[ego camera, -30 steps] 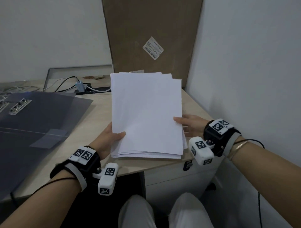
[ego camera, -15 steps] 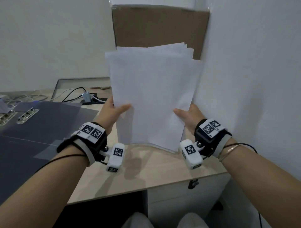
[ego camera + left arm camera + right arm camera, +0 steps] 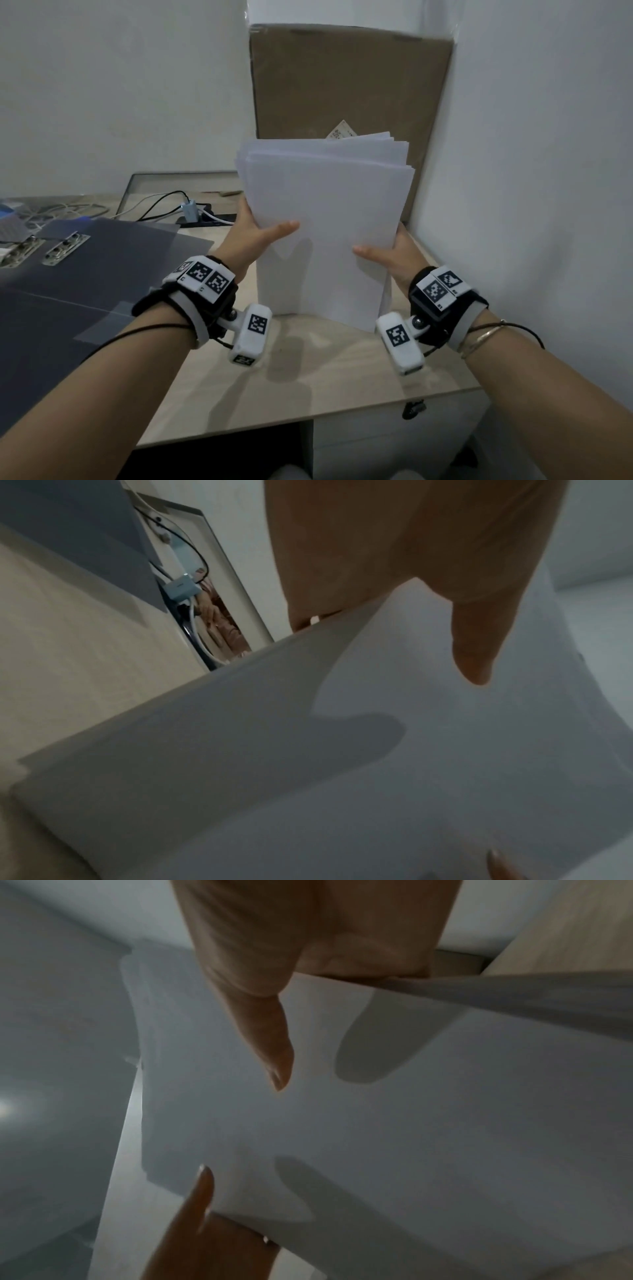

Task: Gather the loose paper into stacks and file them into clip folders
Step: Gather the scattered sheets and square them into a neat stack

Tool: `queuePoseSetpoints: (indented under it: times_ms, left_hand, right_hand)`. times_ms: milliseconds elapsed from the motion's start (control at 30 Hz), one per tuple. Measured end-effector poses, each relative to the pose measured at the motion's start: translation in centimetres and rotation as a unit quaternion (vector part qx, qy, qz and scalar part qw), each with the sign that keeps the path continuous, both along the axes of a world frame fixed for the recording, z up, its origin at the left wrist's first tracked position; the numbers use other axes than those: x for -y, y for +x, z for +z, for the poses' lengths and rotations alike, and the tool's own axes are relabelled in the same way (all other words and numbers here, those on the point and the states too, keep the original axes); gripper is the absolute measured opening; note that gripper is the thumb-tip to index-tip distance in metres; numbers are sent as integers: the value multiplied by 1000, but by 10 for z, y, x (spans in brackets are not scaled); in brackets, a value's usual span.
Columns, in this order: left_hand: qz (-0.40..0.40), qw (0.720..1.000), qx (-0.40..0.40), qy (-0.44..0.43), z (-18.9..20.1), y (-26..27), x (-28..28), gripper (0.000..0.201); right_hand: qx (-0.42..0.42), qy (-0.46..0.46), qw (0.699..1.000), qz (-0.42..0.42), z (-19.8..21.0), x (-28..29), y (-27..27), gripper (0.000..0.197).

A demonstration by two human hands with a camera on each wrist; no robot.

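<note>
A stack of white paper (image 3: 325,222) stands upright on its bottom edge on the wooden desk (image 3: 325,370), its top edges fanned unevenly. My left hand (image 3: 257,233) grips the stack's left edge, thumb across the front sheet. My right hand (image 3: 387,253) grips the right edge the same way. The left wrist view shows the thumb (image 3: 472,642) lying on the paper (image 3: 377,764); in the right wrist view the thumb (image 3: 270,1042) pinches the paper (image 3: 377,1123) against the fingers behind. Dark open clip folders (image 3: 85,274) lie flat to the left, metal clips (image 3: 65,248) showing.
A tall cardboard panel (image 3: 349,92) leans in the corner behind the paper. A white wall (image 3: 531,205) runs close on the right. Cables and a small adapter (image 3: 190,209) lie at the back of the desk, before a framed panel (image 3: 171,181). A drawer unit (image 3: 394,442) sits under the desk.
The stack went from lying nearly flat in my hands to upright, then came down until its bottom edge met the desk. Both hands kept their grip on its sides.
</note>
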State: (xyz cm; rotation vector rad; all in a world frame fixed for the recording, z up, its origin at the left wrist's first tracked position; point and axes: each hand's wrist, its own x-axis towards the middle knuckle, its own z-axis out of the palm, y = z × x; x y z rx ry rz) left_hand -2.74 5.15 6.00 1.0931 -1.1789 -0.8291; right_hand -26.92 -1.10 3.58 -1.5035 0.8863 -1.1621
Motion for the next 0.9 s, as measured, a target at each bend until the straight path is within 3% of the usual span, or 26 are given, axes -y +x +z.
queuePoseSetpoints:
  times_ms: [167,267,400,500,633,733,800,900]
  left_hand:
    - [4,999,-27,-24,-1,7,4,95]
    - [-35,999,-15,13,-10,6,9,105]
    - [-13,998,-53,6,-17,2,13,92]
    - [0,998,-69,-2,-18,-1,11,88]
    - [26,998,-54,13,-21,-10,11,64]
    - [51,996,-68,12,-19,-10,13,51]
    - [55,996,-72,6,-14,-7,15,63]
    - [34,997,-68,34,-11,1,17,96]
  right_hand:
    - [49,22,998,-38,-3,3,-4,65]
    - [33,29,998,-41,-6,3,3,87]
    - [66,54,995,-46,-9,5,9,96]
    - [55,61,996,-30,-13,5,9,78]
    - [23,45,996,-72,-17,-2,14,47]
    - [27,20,996,-88,-10,-2,13,39]
    - [31,10,996,-86,-5,3,12,43]
    - [14,18,998,-63,-6,10,11,69]
